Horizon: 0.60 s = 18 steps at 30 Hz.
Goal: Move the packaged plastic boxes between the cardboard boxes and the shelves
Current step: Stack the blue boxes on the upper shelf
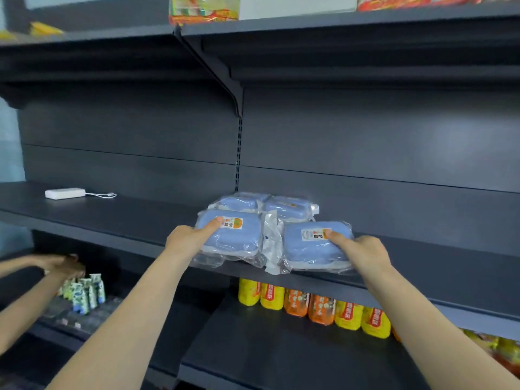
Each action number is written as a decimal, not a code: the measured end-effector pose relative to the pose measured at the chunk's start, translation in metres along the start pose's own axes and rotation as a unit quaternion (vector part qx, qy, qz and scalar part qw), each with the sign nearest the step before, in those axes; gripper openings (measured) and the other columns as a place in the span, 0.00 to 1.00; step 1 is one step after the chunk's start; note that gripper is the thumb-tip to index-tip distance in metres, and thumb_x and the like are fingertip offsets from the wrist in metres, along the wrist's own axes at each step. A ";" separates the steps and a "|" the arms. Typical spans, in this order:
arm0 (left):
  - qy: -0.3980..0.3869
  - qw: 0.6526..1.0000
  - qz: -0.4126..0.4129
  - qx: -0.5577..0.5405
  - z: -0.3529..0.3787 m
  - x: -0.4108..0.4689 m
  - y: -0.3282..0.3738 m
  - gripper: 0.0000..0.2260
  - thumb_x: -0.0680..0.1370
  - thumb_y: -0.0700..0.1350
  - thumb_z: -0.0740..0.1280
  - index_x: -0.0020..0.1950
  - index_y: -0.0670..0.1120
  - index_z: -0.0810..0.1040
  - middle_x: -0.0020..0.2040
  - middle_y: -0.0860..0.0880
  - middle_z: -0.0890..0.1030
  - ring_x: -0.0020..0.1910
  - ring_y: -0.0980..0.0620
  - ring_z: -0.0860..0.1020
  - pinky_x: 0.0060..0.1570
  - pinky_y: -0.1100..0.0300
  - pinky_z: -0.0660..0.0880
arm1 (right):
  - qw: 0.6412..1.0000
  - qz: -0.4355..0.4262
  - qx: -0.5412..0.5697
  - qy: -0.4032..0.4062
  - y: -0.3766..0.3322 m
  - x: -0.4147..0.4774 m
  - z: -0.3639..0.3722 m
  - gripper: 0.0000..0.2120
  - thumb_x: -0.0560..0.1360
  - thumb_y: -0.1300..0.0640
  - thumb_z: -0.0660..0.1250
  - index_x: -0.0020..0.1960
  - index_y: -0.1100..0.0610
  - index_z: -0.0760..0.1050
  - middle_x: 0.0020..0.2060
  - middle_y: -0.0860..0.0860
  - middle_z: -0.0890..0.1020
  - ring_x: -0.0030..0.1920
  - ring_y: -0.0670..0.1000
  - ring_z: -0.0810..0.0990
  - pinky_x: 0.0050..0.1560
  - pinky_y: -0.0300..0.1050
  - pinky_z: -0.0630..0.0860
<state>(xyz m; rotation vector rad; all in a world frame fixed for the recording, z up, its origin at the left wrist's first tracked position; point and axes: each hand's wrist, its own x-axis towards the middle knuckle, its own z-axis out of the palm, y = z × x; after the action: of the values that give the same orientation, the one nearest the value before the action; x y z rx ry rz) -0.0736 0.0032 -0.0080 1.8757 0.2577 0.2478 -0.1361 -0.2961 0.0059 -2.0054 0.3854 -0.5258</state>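
**A:** Blue plastic in clear wrap, one per hand. The left hand (194, 237) pinches the left box (233, 237) with the thumb on the lid by the label and the fingers round the near edge. The right hand (363, 249) grips the right box (315, 246) the same way.

**B:** why that grip tho?

**A:** My guess is the wrap's baggy and slick, so clamping top and bottom stops the box sliding around inside it. Both look to sit at the front lip of the shelf (140, 220), with loose film hanging over the edge.

**B:** what's under there?

**A:** Yellow and orange packs (309, 305) on the lower shelf (253, 347). Off to the left, another person's hand (62, 264) reaches over some small cartons (84, 294).

**B:** so are the boxes going in or coming out?

**A:** Honestly can't tell, there's no cardboard box in view. Right behind is a back pair (267, 205), side by side and up against the front two. Reads like a two-by-two block, so front row last in or first out.

**B:** anything further back?

**A:** A white gadget (65, 193) with a cord, well apart on the left. Snack bags (204, 8) up on the top shelf (309, 21).
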 end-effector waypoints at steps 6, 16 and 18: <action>-0.036 0.998 0.000 0.057 -0.005 0.061 -0.014 0.25 0.70 0.65 0.68 0.40 0.41 0.71 0.46 0.46 0.74 0.39 0.50 0.72 0.39 0.58 0.68 | 0.999 0.037 -0.006 0.016 -0.004 0.021 0.046 0.25 0.69 0.41 0.71 0.33 0.61 0.66 0.32 0.55 0.69 0.31 0.52 0.67 0.31 0.45 0.62; -0.059 0.969 0.098 0.221 0.000 0.141 -0.024 0.27 0.73 0.66 0.62 0.32 0.43 0.64 0.31 0.48 0.70 0.30 0.50 0.69 0.31 0.58 0.63 | 0.992 0.101 -0.017 0.068 -0.009 0.049 0.099 0.28 0.68 0.41 0.72 0.31 0.56 0.58 0.29 0.53 0.62 0.30 0.52 0.61 0.33 0.46 0.58; -0.050 0.959 0.130 0.247 0.002 0.147 -0.027 0.28 0.75 0.66 0.59 0.31 0.43 0.63 0.31 0.47 0.70 0.30 0.50 0.70 0.30 0.58 0.63 | 0.992 0.094 -0.038 0.081 -0.008 0.052 0.108 0.29 0.69 0.41 0.72 0.30 0.55 0.55 0.27 0.52 0.60 0.28 0.51 0.60 0.30 0.44 0.56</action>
<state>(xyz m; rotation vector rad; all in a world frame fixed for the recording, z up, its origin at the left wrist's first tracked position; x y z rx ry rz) 0.0654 0.0539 -0.0283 2.4135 -0.0033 0.2845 -0.0355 -0.2370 -0.0216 -1.9792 0.6957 -0.5646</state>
